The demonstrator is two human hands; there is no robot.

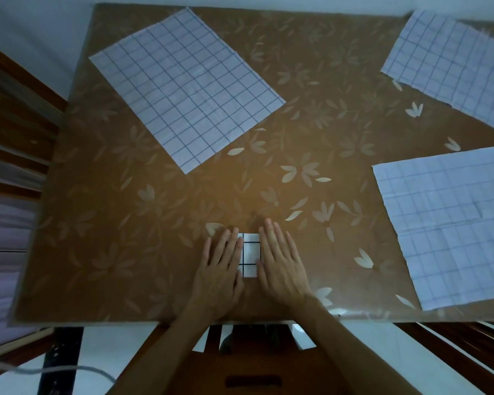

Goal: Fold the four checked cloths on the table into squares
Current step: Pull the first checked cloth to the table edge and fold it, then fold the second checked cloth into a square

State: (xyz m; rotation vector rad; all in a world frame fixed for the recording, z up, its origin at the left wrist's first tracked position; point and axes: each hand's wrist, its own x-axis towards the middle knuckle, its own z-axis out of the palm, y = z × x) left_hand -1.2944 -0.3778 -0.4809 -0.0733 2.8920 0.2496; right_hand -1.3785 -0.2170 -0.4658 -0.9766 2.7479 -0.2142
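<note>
1. The folded checked cloth [251,255] lies at 6 o'clock on the worktop [268,172], close to the near edge. Only a narrow middle strip of it shows, white with dark grid lines; both its sides are hidden under the hands.
2. The left hand [221,269] lies flat, fingers straight and close together, pressing the cloth's left side.
3. The right hand [281,263] lies flat in the same way on the cloth's right side, its fingertips reaching past the cloth's far edge.
4. A spread checked cloth [187,89] lies unfolded and turned askew at 11 o'clock, wholly in view.
5. A corner checked cloth [451,67] lies flat at 1 o'clock; the frame's right edge cuts it off.
6. A creased checked cloth [451,223] lies flat at 4 o'clock, also cut off at the right, its near corner close to the worktop's edge.
7. All three flat cloths lie well apart from the hands.
8. The worktop wears a brown cover printed with pale leaves.
9. Wooden slats [12,109] show at 9 o'clock beyond the worktop, dim and hard to make out.
10. A wooden chair [251,374] sits at 6 o'clock below the edge, partly behind the forearms; a pale cable [54,369] runs at 7 o'clock.
</note>
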